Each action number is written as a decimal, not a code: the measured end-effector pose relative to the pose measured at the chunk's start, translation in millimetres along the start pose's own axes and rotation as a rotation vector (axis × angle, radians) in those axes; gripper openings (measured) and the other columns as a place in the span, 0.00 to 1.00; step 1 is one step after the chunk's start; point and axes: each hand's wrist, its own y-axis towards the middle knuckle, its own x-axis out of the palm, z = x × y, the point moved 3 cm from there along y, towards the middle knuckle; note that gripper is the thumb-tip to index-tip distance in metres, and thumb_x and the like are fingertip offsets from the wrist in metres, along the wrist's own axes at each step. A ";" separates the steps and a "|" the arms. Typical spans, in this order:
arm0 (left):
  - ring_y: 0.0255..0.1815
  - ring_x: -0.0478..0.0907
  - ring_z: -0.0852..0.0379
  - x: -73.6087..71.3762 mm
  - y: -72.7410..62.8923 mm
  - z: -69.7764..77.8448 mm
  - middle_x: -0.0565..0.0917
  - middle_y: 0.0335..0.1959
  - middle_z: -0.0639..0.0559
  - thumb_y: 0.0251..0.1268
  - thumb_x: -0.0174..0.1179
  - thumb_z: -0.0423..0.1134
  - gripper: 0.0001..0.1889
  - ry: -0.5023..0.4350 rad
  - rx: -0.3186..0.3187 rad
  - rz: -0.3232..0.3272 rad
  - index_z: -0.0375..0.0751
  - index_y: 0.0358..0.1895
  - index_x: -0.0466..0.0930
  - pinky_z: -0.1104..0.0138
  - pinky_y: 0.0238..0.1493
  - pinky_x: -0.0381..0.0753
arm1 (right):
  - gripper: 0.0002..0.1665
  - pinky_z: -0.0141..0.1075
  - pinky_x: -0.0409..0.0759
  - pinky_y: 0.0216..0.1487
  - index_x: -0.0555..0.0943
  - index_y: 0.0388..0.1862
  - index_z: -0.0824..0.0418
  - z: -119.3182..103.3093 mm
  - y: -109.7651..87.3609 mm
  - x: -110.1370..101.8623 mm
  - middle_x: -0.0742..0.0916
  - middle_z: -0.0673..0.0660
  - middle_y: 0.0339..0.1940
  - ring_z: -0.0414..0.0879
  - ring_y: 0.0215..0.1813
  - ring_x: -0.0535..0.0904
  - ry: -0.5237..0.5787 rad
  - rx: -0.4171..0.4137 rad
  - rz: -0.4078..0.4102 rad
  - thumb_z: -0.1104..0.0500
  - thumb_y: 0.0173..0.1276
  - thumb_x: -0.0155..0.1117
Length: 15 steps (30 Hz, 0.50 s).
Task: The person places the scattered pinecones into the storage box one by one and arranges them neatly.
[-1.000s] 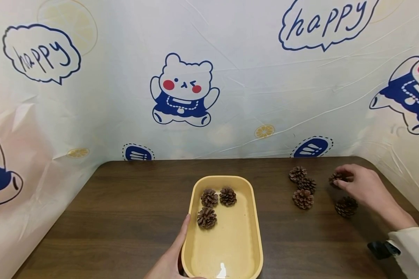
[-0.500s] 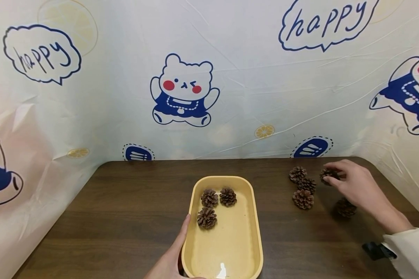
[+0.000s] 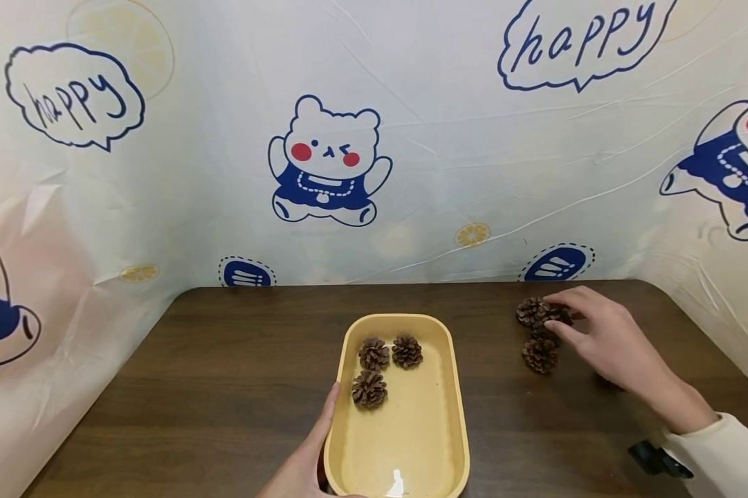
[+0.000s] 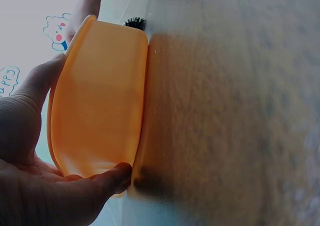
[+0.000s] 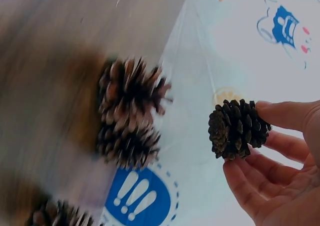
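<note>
My right hand (image 3: 616, 346) pinches a pine cone (image 5: 239, 128) between thumb and fingers. In the right wrist view that cone is held up off the table. Below and beside it in the head view are more pine cones, one at the back (image 3: 529, 312) and one in front (image 3: 540, 355); another between them is mostly covered. My left hand (image 3: 302, 456) grips the near left corner of a yellow rectangular tray (image 3: 417, 429), with thumb along its side and fingers at its base in the left wrist view. Three pine cones (image 3: 374, 354) lie in the tray's far left part.
Everything stands on a dark wood-grain table (image 3: 224, 387). A pale printed sheet (image 3: 423, 159) with cartoon bears hangs behind it and along both sides. Another pine cone (image 3: 607, 380) shows slightly beneath my right wrist.
My right hand has moved left with the pine cone it pinches, from the table's right side to over the cluster of cones. My left hand and the tray have stayed put.
</note>
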 end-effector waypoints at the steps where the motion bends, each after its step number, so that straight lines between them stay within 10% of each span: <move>1: 0.72 0.71 0.41 0.1 -0.1 0.2 0.32 0.85 0.28 0.65 0.72 0.34 0.69 -0.002 -0.008 0.002 0.69 0.83 0.16 0.58 0.60 0.84 | 0.20 0.50 0.84 0.43 0.87 0.54 0.65 -4.3 0.3 1.5 0.89 0.60 0.48 0.56 0.46 0.86 0.011 -0.013 0.001 0.66 0.62 0.79; 15: 0.72 0.71 0.40 -1.7 0.5 -2.5 0.31 0.85 0.27 0.65 0.73 0.34 0.69 0.012 -0.021 0.021 0.69 0.83 0.15 0.57 0.59 0.84 | 0.20 0.45 0.86 0.46 0.87 0.50 0.58 -65.0 -0.8 15.0 0.88 0.49 0.47 0.45 0.48 0.85 0.094 -0.158 -0.023 0.68 0.58 0.81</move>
